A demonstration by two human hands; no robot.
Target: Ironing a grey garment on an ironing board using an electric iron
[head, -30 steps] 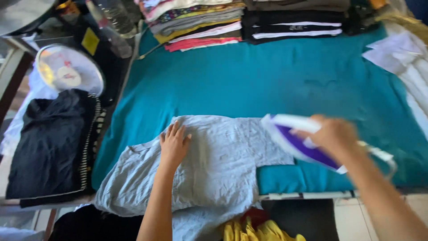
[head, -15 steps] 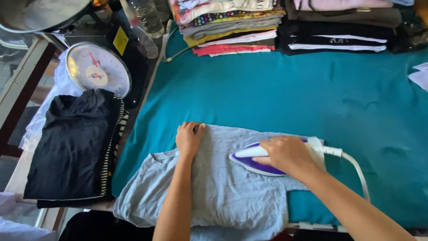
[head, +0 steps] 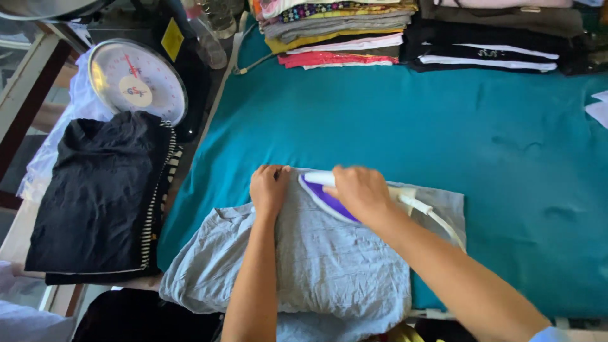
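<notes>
A light grey shirt (head: 329,266) lies spread at the near edge of a teal-covered ironing table (head: 443,133). My left hand (head: 269,188) presses flat on the shirt's far edge. My right hand (head: 360,192) grips the handle of a purple and white iron (head: 318,190), which rests on the shirt right beside my left hand. The iron's white cord (head: 437,218) trails off to the right over the cloth.
Stacks of folded clothes (head: 342,31) and dark folded garments (head: 494,38) line the far edge. A round dial scale (head: 136,79) stands at the left. Black clothing (head: 98,190) is piled on a side surface at the left. A white cloth (head: 598,107) shows at the right edge.
My right hand has slid the iron leftward across the shirt, from its right edge up to my left hand. My left hand stays pressed on the shirt.
</notes>
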